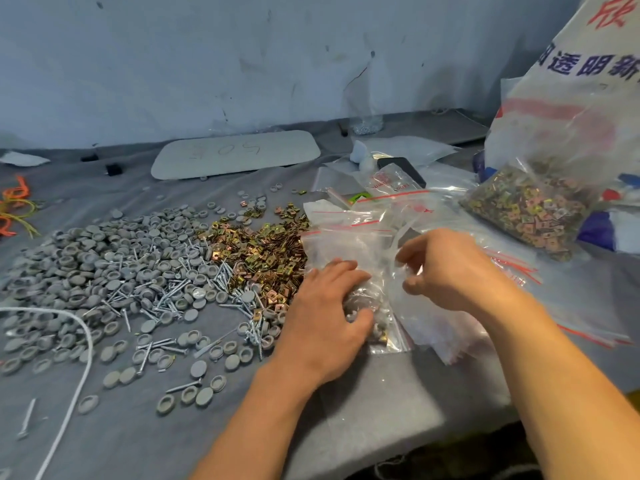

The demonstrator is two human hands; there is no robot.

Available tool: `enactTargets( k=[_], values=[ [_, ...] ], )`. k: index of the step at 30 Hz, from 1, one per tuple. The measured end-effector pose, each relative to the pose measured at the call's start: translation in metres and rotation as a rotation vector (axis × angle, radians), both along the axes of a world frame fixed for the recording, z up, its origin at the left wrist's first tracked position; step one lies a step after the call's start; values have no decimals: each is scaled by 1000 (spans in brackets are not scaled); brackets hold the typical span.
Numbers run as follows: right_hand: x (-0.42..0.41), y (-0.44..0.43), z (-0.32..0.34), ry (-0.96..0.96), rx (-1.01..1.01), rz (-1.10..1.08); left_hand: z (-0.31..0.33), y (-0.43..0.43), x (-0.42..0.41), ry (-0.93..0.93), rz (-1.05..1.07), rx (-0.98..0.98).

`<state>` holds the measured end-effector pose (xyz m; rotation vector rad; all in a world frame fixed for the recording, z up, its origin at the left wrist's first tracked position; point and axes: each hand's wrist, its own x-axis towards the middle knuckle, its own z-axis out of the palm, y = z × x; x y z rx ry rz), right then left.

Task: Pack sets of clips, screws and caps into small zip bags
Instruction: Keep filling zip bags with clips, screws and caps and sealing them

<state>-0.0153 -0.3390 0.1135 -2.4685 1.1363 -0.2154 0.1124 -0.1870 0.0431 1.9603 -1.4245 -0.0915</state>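
Left hand (325,306) wraps small zip bag (377,323), fingers on top, thumb curled round edge; bag has bits inside. Right hand (450,268) just beside, fingertips pinching clear plastic (388,268). Maybe same bag's mouth, cannot tell. To do it well, I think: hold bag down, push air out, slide pinch along strip till shut, no bits caught. Just left of grip: clips (263,251), then screws (180,292), caps (104,258) farther out. Right of grip: empty bags (512,268). Beyond: big bag of clips (530,209).

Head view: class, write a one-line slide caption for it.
The left hand grips a filled zip bag while the right hand pinches clear plastic, beside heaps of grey caps, screws and brass-coloured clips.
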Motion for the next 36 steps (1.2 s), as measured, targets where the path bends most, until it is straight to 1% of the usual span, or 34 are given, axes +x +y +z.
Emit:
enactTargets(
  k=[2, 4, 6, 8, 9, 10, 12, 13, 14, 15, 17, 20, 21, 23, 25, 26, 29, 31, 33, 36],
  values=[
    [2, -1, 1, -106, -20, -39, 0, 2, 4, -30, -52, 47],
    [4, 2, 1, -122, -58, -65, -1, 4, 8, -19, -77, 69],
    [6, 9, 6, -114, -163, -121, -3, 2, 9, 56, -37, 29],
    [7, 18, 18, -204, -163, -137, -3, -2, 10, 111, 39, -29],
    [7, 24, 25, -197, -137, -88, -2, -4, 12, 137, 79, -60],
    [8, 32, 28, -104, -105, 5, -1, -6, 15, 169, 120, -93],
    [11, 54, 23, 182, -81, 207, 3, -13, 24, 246, 180, -142],
    [13, 64, 16, 286, -96, 273, 4, -16, 28, 287, 189, -143],
    [15, 71, 9, 322, -93, 298, 5, -20, 31, 324, 188, -138],
    [17, 73, 2, 309, -85, 293, 6, -23, 33, 356, 186, -131],
    [21, 72, -8, 259, -141, 272, 9, -30, 37, 410, 178, -124],
    [22, 65, -19, 209, -231, 311, 14, -40, 43, 427, 136, -106],
    [21, 63, -19, 205, -206, 355, 15, -42, 45, 405, 121, -92],
    [15, 55, -13, 183, -29, 457, 16, -43, 47, 332, 91, -50],
    [5, 46, -1, 88, 166, 502, 17, -42, 47, 288, 67, 4],
    [1, 42, 5, 23, 216, 510, 18, -41, 48, 284, 61, 18],
    [-11, 30, 15, -240, 434, 463, 19, -38, 44, 255, 54, 17],
    [-10, 26, 16, -450, 577, 383, 17, -34, 36, 176, 54, 23],
    [-5, 24, 17, -634, 647, 249, 16, -28, 30, 71, 27, 22],
    [1, 20, 16, -759, 694, 79, 21, -20, 27, -65, -42, 15]
  ],
)
